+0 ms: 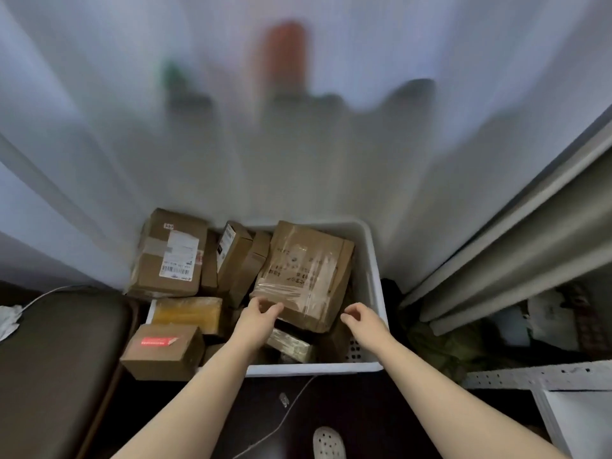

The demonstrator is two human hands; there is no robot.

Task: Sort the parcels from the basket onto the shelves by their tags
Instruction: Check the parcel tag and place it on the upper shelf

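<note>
Two hands over the basket (377, 276): left hand (261, 314) pinching the taped parcel's (306, 273) near edge, right hand (362, 318) loosely curled, empty.

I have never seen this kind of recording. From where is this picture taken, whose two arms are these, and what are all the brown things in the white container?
There is no machine here. A person wears a wide-angle camera on the head, which looks forward and down, so the two bare arms are the person's own.

The white container is a plastic basket standing on the floor before a pale curtain. It is full of brown cardboard parcels. The largest, a flat taped parcel, lies tilted on top.

The left hand touches that parcel's near edge. The right hand hovers open beside its near right corner, holding nothing. Nothing is lifted yet.

A box with a white label and a box with a red sticker sit at the left. Metal shelves stand at the right.
</note>
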